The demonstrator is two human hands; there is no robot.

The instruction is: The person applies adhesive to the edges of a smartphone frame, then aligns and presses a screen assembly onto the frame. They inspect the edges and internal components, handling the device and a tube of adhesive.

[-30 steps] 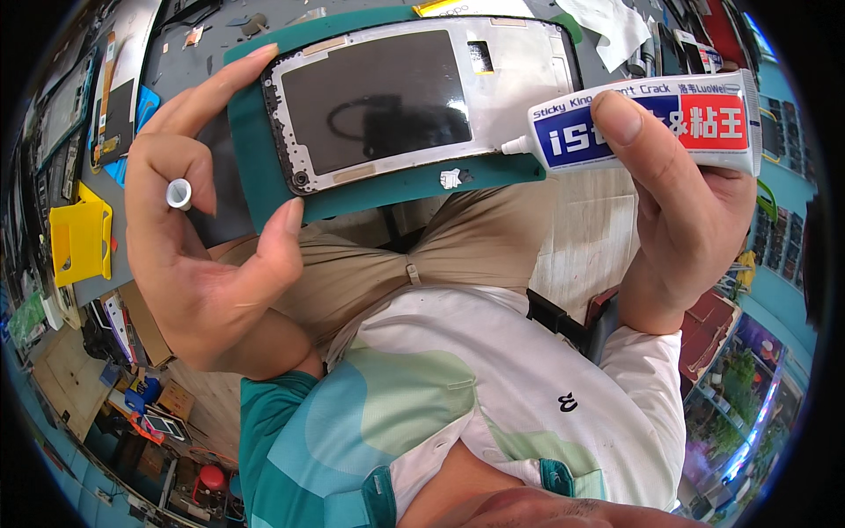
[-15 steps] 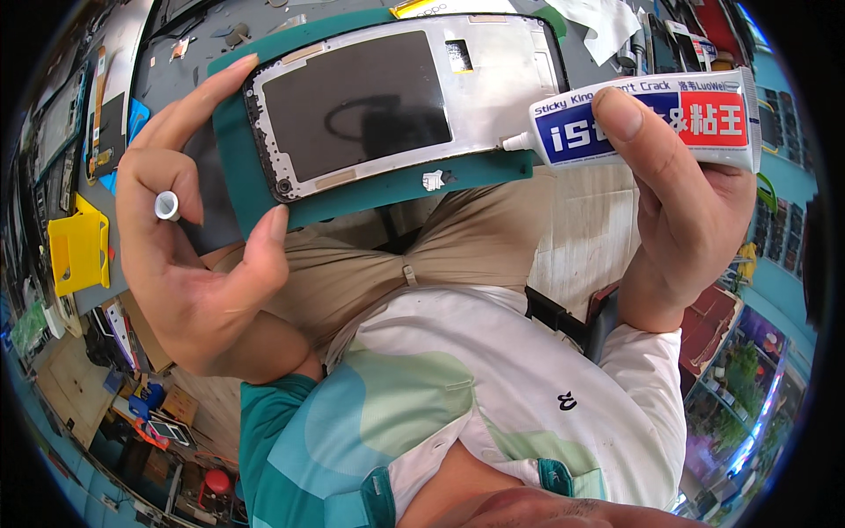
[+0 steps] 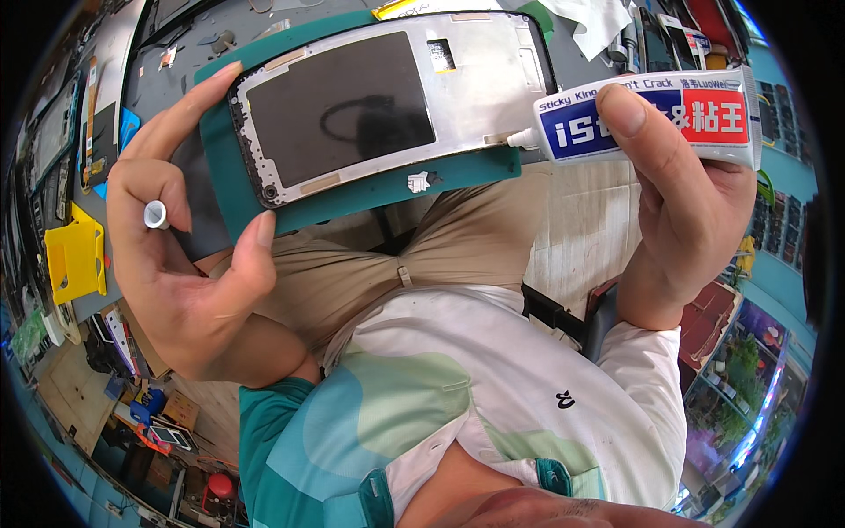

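Note:
My left hand grips a phone frame by its left end, index finger at the upper corner and thumb at the lower one; its curled fingers also hold a small white cap. The frame has a large dark panel and lies over a teal mat. My right hand is closed on a white, blue and red glue tube, thumb pressed on its front. The tube's white nozzle is at the frame's lower edge, near the right end. A small silver scrap lies on the mat below the frame.
The grey workbench holds phone parts along the left, a yellow plastic piece, white paper and tools at the back right. Below are my lap, a chair and a wooden floor; shelves line the right side.
My left hand, the phone frame and the mat have shifted steadily left. The tube has barely moved, so its nozzle now sits farther right along the frame's lower edge.

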